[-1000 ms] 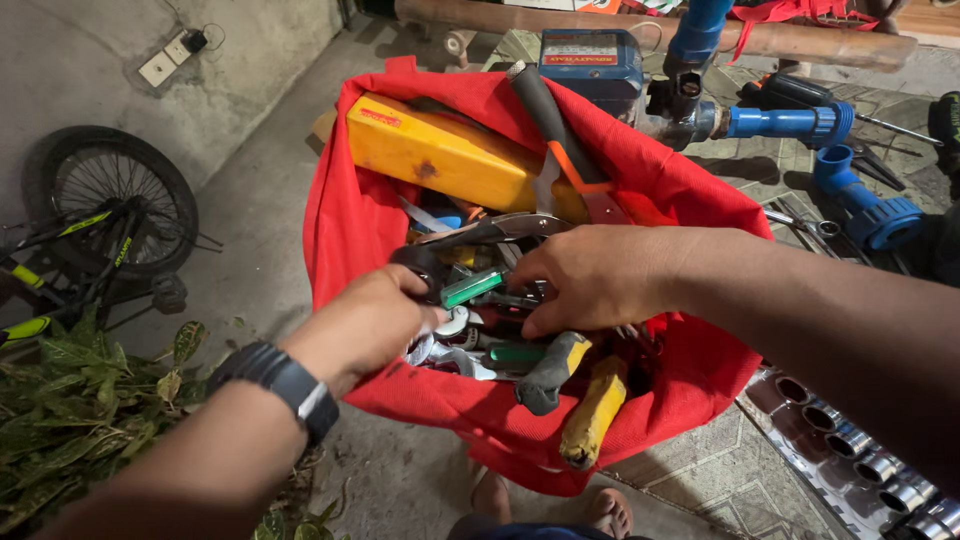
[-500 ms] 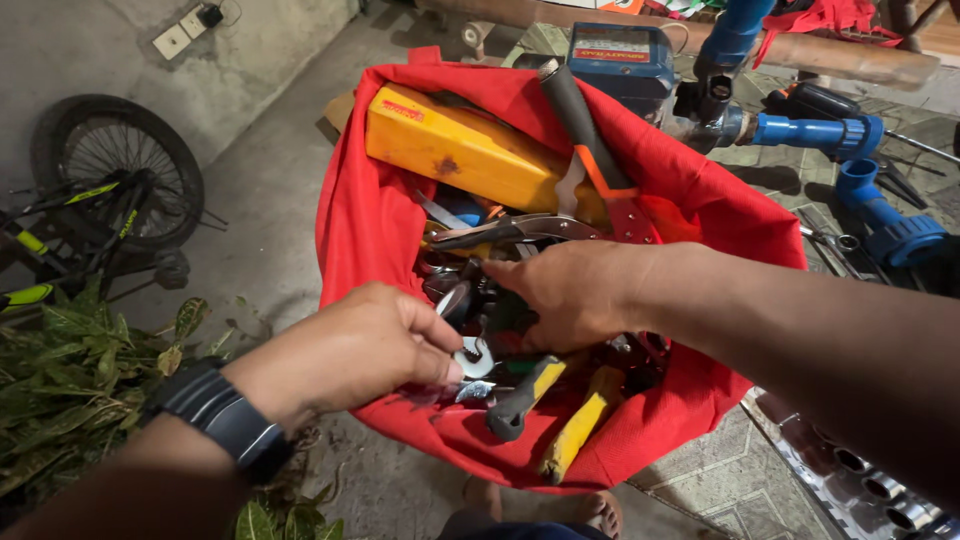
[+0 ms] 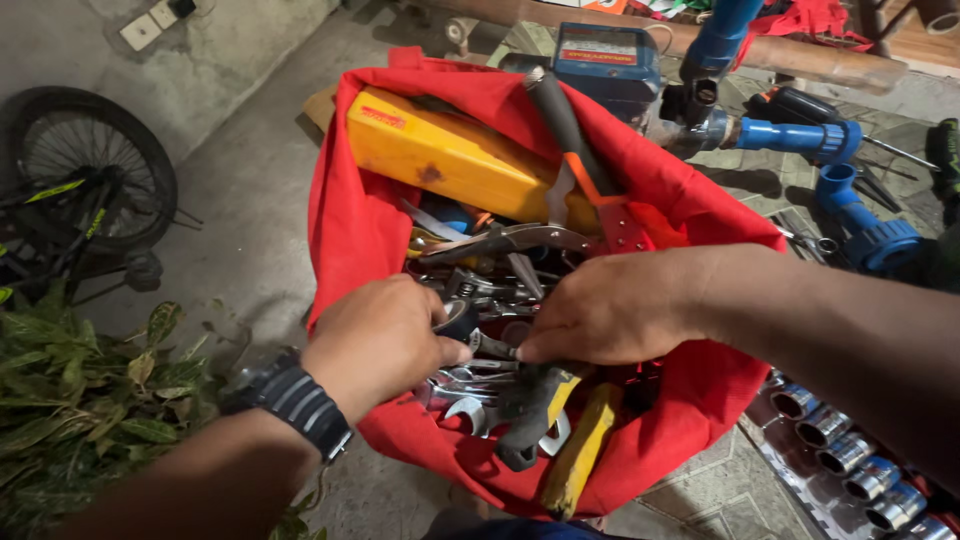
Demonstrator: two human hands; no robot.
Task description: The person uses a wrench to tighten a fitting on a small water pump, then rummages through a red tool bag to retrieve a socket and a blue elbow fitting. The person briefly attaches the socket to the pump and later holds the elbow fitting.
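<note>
Digging in the red tool bag (image 3: 350, 230), the left hand (image 3: 375, 340) and right hand (image 3: 610, 310) both pinch one small dark metal tool (image 3: 478, 338) above the wrenches (image 3: 470, 395) — probably heavy, stiff, slippery; grip its middle firmly.

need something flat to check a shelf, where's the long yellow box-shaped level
In the head view the long yellow box-shaped level lies slanted across the upper left of the open red fabric tool bag, left of the black-handled hammer.
</note>
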